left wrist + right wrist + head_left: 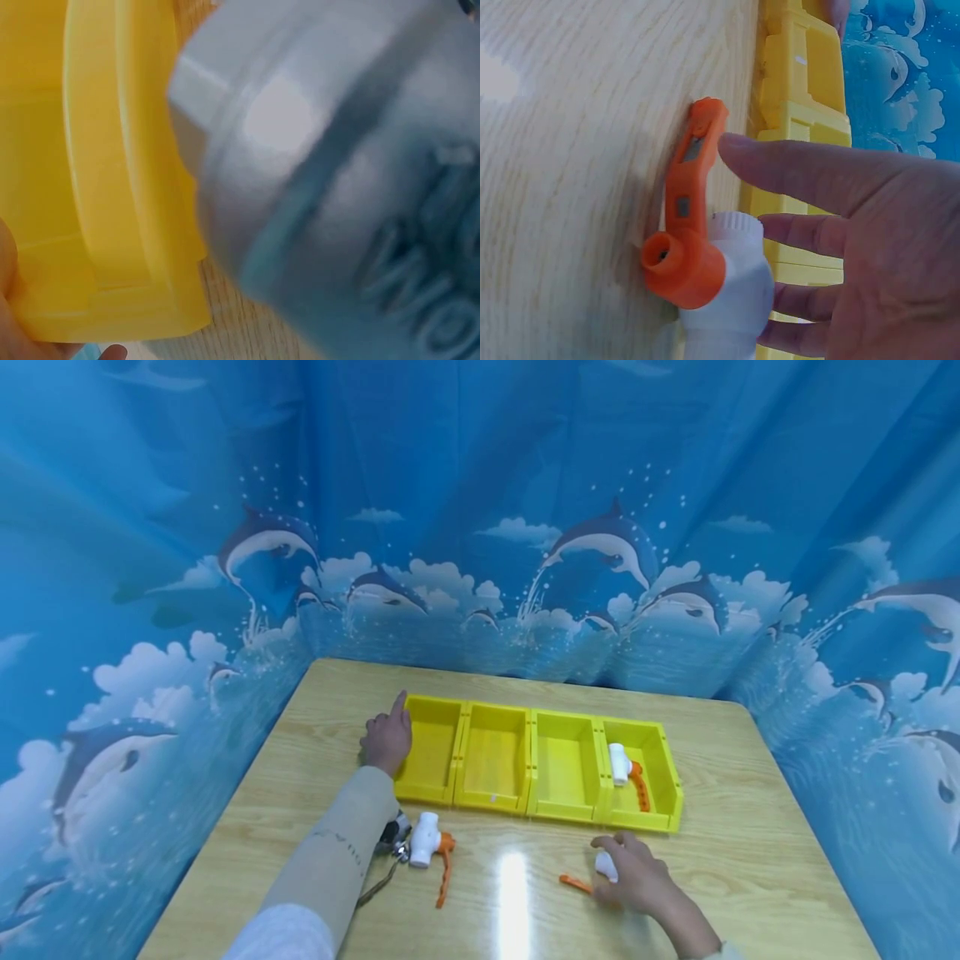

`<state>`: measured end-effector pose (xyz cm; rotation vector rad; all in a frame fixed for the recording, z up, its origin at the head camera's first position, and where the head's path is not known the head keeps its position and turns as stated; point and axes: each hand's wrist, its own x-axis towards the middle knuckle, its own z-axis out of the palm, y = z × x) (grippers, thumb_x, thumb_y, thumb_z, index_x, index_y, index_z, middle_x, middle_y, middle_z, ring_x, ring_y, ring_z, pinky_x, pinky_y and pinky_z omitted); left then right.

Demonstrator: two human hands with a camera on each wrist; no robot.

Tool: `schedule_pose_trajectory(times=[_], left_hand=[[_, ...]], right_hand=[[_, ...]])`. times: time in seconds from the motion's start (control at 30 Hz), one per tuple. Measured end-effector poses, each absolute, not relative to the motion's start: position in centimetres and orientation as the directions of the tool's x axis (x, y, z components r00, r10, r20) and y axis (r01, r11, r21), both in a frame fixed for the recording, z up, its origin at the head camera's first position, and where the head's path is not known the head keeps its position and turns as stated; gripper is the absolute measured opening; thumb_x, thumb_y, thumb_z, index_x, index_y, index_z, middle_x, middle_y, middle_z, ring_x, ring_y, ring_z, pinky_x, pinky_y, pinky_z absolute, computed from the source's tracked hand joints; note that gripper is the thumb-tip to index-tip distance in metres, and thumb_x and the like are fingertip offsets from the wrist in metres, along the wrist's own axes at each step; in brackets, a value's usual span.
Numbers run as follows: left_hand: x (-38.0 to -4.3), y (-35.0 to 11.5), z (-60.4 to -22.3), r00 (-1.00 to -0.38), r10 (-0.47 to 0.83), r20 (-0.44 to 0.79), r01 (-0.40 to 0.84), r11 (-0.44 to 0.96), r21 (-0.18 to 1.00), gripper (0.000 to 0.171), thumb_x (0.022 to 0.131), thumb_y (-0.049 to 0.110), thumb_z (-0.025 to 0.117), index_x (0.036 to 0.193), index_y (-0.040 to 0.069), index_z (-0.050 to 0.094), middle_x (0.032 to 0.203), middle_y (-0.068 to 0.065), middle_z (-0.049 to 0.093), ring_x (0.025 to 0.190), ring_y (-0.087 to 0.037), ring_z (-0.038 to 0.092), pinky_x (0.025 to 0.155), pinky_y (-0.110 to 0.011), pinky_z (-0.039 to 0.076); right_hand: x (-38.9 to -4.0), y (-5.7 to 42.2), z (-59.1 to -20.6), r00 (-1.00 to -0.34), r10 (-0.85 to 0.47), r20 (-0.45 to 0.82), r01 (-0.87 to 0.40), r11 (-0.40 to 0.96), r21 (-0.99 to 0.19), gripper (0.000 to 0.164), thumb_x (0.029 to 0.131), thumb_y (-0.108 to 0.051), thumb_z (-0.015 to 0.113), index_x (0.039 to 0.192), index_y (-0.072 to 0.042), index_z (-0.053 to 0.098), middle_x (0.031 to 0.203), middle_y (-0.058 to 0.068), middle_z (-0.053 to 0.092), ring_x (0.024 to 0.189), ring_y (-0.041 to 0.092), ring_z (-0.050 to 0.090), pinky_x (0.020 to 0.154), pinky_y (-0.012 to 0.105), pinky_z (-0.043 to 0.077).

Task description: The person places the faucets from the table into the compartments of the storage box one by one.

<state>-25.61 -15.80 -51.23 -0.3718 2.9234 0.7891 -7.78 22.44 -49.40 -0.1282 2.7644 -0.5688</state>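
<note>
My left hand [387, 742] rests at the left end of a row of yellow bins [491, 806], its index finger straight along the end wall. In the left wrist view, parts of its fingers [6, 259] show beside the yellow wall. My right hand [634, 875] reaches around a white valve with an orange handle [731, 289] on the table. Its thumb is extended near the handle, with the other fingers spread beside the white body. Whether the fingertips touch it, I cannot tell. A similar white valve [619, 765] with an orange handle lies in the rightmost bin.
Another white valve [425, 839] with an orange handle lies by my left forearm. Close to it is a grey metal fitting [300, 165] with raised lettering, partly hidden by the forearm in the head view. A dolphin-print curtain [480, 527] surrounds the wooden table [750, 860].
</note>
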Motion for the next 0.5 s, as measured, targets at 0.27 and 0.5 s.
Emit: schedule_pose_trajectory(times=[0.27,0.5], left_hand=[[-25.7,-15.72,-51.33,-0.964,-0.215,-0.154,-0.262,0.854,0.449,0.049,0.108,0.037,0.022,0.156,0.033,0.013,0.131,-0.024,0.051,0.121,-0.042,0.043,0.095,-0.063,0.038],[-25.83,-15.74,-51.34,-0.966,-0.21,-0.152,-0.257,0.858,0.444,0.05,0.108,0.037,0.02,0.156,0.033,0.012,0.132,-0.024,0.051,0.121,-0.042,0.043,0.096,-0.063,0.038]], right_hand=[[-7.64,22.64,-49.76,-0.938,-0.154,-0.31,-0.019,0.916,-0.4,0.067,0.06,-0.018,0.089,0.122,-0.014,0.062,0.124,0.02,0.054,0.111,0.041,0.052,0.082,0.063,0.042],[-7.75,22.5,-50.17,-0.936,-0.152,-0.316,-0.017,0.92,-0.392,0.066,0.059,-0.013,0.089,0.12,-0.014,0.062,0.121,0.019,0.056,0.11,0.039,0.052,0.082,0.064,0.041]])
